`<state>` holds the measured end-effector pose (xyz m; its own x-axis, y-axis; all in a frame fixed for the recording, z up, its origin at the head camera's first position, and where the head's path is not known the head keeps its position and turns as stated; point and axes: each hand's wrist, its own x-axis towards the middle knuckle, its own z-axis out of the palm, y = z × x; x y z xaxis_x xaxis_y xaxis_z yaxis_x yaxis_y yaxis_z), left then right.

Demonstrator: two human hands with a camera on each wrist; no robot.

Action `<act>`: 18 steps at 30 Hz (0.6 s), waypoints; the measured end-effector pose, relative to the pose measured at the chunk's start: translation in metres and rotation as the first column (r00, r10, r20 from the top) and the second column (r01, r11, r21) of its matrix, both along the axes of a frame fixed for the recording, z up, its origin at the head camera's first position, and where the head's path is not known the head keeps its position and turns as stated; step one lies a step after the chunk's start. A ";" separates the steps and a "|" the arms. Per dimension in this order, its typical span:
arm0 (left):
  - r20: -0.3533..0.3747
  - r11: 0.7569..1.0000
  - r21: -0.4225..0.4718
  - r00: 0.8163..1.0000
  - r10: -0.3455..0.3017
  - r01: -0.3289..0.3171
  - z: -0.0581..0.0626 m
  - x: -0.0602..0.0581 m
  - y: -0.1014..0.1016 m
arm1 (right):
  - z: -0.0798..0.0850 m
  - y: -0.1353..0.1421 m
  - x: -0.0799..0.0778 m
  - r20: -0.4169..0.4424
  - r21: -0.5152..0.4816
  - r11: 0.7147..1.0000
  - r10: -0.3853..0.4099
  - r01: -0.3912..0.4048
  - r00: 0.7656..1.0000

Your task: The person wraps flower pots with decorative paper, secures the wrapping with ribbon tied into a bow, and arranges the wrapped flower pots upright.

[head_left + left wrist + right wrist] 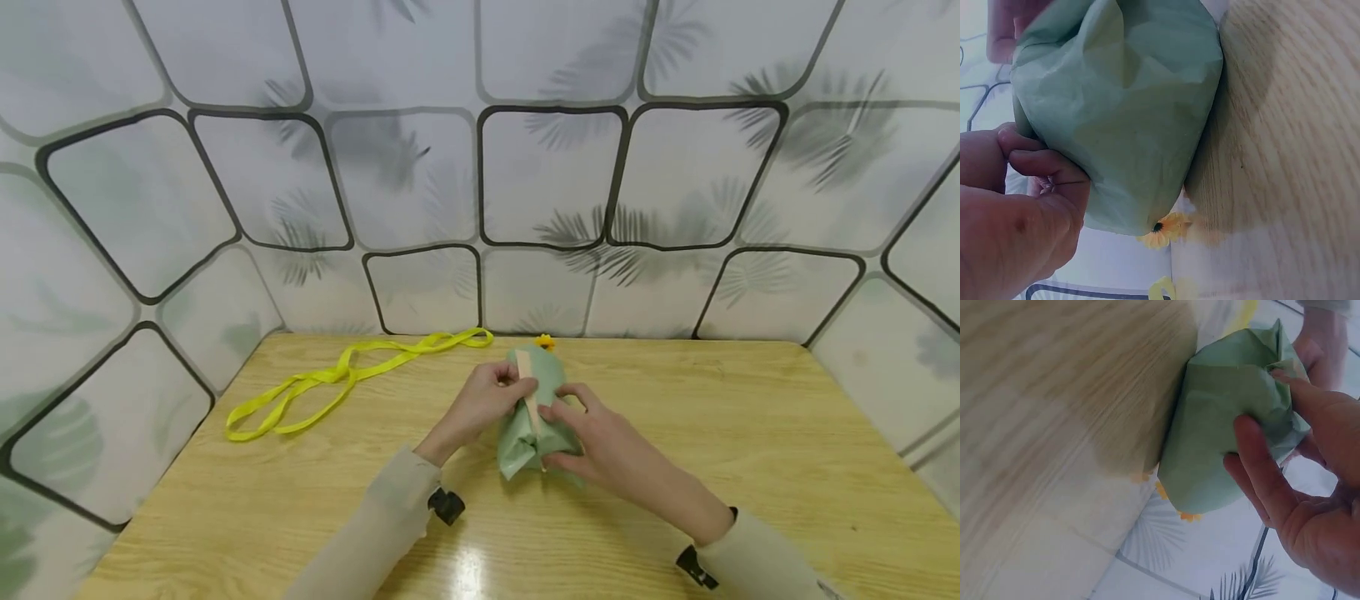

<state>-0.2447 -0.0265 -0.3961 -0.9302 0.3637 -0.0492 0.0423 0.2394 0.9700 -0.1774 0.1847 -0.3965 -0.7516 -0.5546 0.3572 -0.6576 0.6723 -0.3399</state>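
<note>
A light green paper-wrapped bundle (551, 375) lies on the table in front of me, with a pale beige strip (524, 363) running along its top. My left hand (483, 402) is at its left side and pinches the paper's edge by the strip between thumb and fingers. From the right, my right hand (607, 442) rests spread fingers on the wrapping, its thumb at the folded near end. In the right wrist view those fingers (1260, 462) lie nearly straight against the green paper. A yellow-orange flower (1163, 229) shows at the bundle's far end; what else is inside is hidden.
A long yellow ribbon (300, 381) lies in loose loops on the wooden table (712, 417), left of the bundle. Patterned cloth walls (555, 179) rise directly behind the table's back edge and on both sides.
</note>
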 end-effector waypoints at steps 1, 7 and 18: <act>0.008 1.000 0.002 1.000 0.009 -0.009 0.000 0.001 0.000 | 0.000 -0.002 -0.001 -0.043 0.012 1.000 -0.015 0.016 0.999; -0.195 0.986 -0.149 0.980 0.047 -0.077 -0.002 0.006 -0.007 | -0.001 -0.005 -0.006 -0.092 -0.006 1.000 -0.015 0.015 0.996; -0.207 0.775 -0.472 0.801 -0.561 0.421 0.024 0.020 -0.044 | -0.002 -0.006 -0.007 -0.108 -0.050 0.999 0.002 -0.007 0.994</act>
